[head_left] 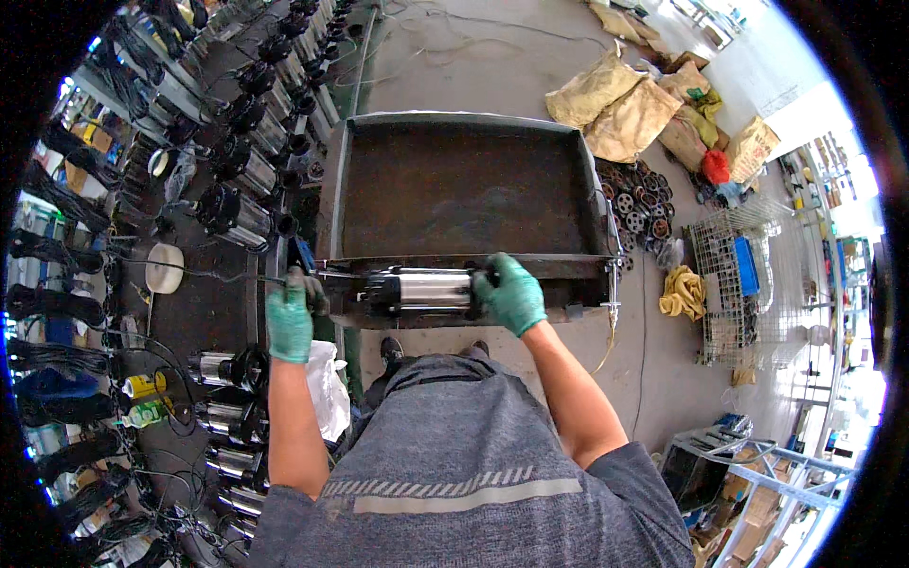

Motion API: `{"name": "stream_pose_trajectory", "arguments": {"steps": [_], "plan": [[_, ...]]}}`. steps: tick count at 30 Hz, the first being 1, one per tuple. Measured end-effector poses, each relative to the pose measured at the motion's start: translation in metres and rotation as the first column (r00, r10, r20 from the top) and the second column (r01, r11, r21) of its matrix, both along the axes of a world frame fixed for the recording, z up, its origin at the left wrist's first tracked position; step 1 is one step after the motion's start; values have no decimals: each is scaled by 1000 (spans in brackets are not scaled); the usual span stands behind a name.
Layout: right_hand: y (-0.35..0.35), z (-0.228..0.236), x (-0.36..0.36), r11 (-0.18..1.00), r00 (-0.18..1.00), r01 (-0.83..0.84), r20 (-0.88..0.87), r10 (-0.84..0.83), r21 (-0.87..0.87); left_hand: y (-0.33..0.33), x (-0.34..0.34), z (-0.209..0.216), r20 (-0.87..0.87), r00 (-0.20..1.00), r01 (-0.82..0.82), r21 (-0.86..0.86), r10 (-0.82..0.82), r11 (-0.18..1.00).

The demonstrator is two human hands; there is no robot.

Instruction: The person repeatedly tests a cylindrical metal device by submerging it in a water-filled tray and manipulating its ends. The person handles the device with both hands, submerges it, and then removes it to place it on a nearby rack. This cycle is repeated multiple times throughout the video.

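Observation:
A submersible pump point(434, 288), a shiny steel cylinder with black ends, lies on its side across the near ledge of a metal trough. My right hand point(512, 295), in a green glove, is closed around its right black end. To the left of the pump, my left hand point(292, 317), gloved green with dark fingertips, has its fingers curled. What they hold is hard to make out; a thin dark rod runs from there toward the pump's left end. Just above those fingers is a blue object point(303, 254), partly hidden.
The shallow metal trough point(464, 120) extends beyond the pump. On the left, a bench carries several standing pumps point(232, 216), more lying pumps point(232, 417) and black cables. A pile of pulley wheels point(636, 210), paper sacks point(634, 118) and a wire cage point(739, 284) are on the right.

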State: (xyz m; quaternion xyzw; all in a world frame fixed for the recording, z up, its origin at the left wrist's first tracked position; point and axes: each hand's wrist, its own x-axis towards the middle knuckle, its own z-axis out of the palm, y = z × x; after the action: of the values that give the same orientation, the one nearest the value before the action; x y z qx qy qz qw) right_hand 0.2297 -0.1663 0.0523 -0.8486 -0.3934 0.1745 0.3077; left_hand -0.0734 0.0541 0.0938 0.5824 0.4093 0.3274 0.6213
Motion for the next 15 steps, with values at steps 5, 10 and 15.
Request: {"name": "stream_pose_trajectory", "arguments": {"steps": [5,10,15], "plan": [[-66,-48,50,990,984,133,111,-138,55,-24,24,73,469,873,235,-164,-134,958],[-90,-114,72,967,948,187,290,-131,-175,-73,102,75,506,806,440,-165,-306,883],[-96,-139,78,957,952,212,263,-157,-196,-64,118,80,406,853,425,-173,-329,888]]}}
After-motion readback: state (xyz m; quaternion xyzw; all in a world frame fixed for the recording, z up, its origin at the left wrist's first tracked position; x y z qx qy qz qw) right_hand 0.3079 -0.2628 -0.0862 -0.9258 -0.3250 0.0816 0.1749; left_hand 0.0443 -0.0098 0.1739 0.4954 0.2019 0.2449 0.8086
